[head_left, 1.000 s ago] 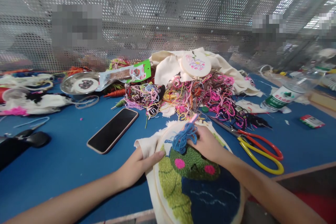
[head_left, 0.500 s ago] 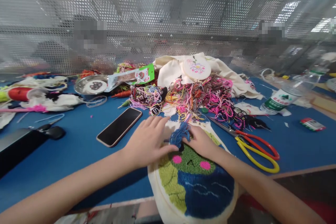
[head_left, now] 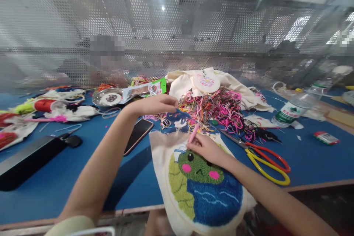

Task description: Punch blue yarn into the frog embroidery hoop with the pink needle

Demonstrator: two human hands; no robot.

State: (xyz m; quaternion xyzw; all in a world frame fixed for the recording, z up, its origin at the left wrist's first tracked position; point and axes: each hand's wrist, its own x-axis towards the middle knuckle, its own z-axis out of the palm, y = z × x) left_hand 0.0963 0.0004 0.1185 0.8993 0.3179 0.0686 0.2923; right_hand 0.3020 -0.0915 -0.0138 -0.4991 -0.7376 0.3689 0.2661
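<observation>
A hoop (head_left: 177, 212) with stretched cream cloth lies at the table's near edge, showing a tufted green frog, a leaf and blue water. My right hand (head_left: 208, 149) rests on the top of the hoop, closed round a pink punch needle (head_left: 193, 133) whose tip points up and away. My left hand (head_left: 155, 104) is raised above the table behind the hoop, fingers pinched on blue yarn (head_left: 179, 117) that runs towards the needle.
A phone (head_left: 138, 135) lies left of the hoop; red and yellow scissors (head_left: 267, 157) lie to the right. Behind are a tangle of pink threads (head_left: 224, 106), a small hoop (head_left: 206, 81) on cream cloth, a metal dish (head_left: 108, 97) and a water bottle (head_left: 293, 106). A black box (head_left: 26, 160) sits at the left. A perforated metal screen (head_left: 177, 33) closes the back.
My left hand has left the hoop's edge, taken the blue yarn bundle beside the needle and lifted it up and back. The right hand stays on the hoop with the needle.
</observation>
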